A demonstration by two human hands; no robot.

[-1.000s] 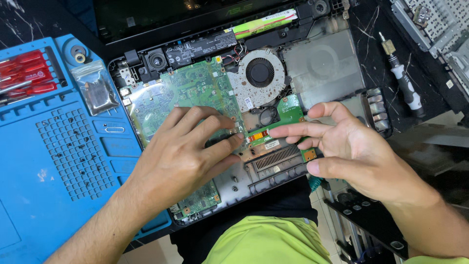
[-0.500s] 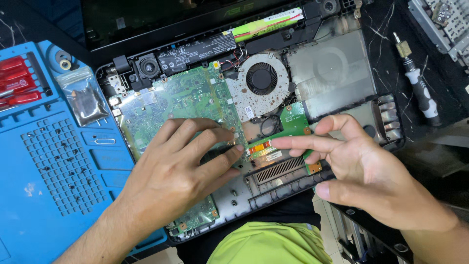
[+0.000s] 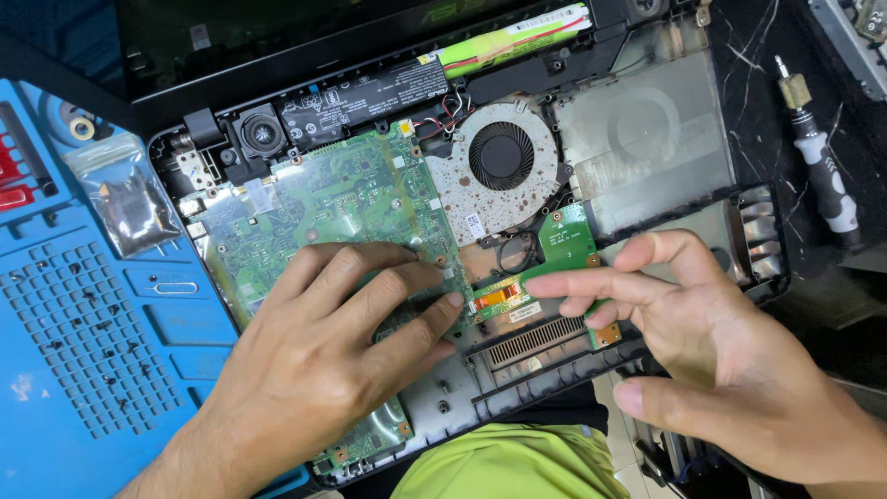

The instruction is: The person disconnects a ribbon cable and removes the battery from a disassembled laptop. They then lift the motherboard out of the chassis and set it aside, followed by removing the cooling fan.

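green motherboard (image 3: 323, 208) lay pressed under left hand (image 3: 342, 342), fingers flat; right hand (image 3: 702, 342), fingers spread, touched small board (image 3: 554, 268), holding nothing.

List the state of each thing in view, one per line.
Black laptop base: opened, insides exposed.
Green main circuit board: uncovered, left hand pressing flat on it.
Small green board with orange ribbon: right hand fingers touching it.
Round black fan: exposed, dust-speckled.
Black-and-white screwdriver: lying unused.
Clear plastic bag: resting on blue mat.
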